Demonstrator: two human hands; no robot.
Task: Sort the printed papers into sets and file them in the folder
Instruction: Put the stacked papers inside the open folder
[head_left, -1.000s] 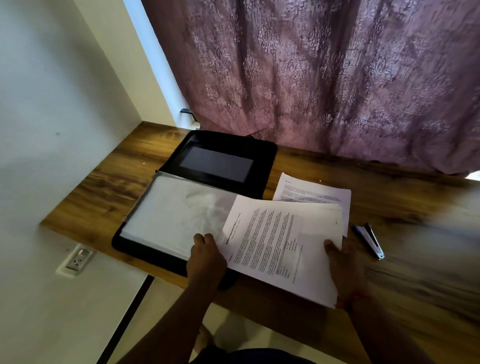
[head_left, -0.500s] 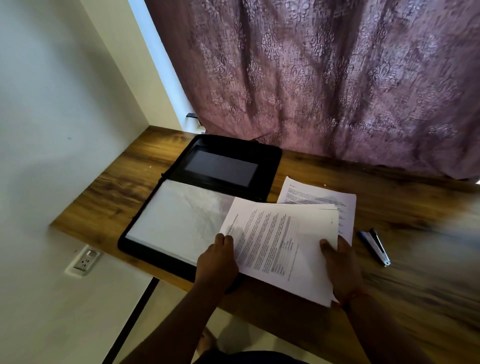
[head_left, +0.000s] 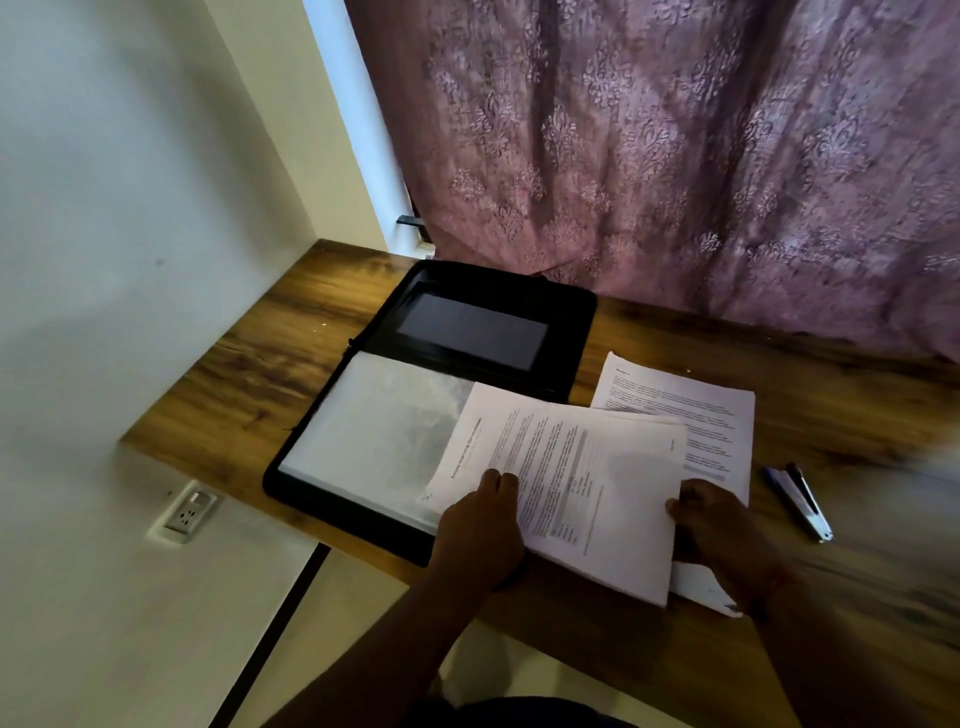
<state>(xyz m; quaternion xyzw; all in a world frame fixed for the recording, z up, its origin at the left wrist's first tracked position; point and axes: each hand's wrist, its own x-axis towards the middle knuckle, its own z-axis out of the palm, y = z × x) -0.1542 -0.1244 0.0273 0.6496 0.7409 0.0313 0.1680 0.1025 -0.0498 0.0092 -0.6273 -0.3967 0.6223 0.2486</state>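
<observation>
Both hands, left hand (head_left: 480, 525) and right hand (head_left: 719, 525), are gripping opposite edges of the light, floppy papers (head_left: 566, 483), likely sagging unless supported there.

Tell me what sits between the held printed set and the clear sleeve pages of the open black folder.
Nothing visible does. The printed paper set, held by the left hand and right hand, already overlaps the right edge of the clear sleeve pages in the open black zip folder. The blue stapler lies off to the right.
</observation>
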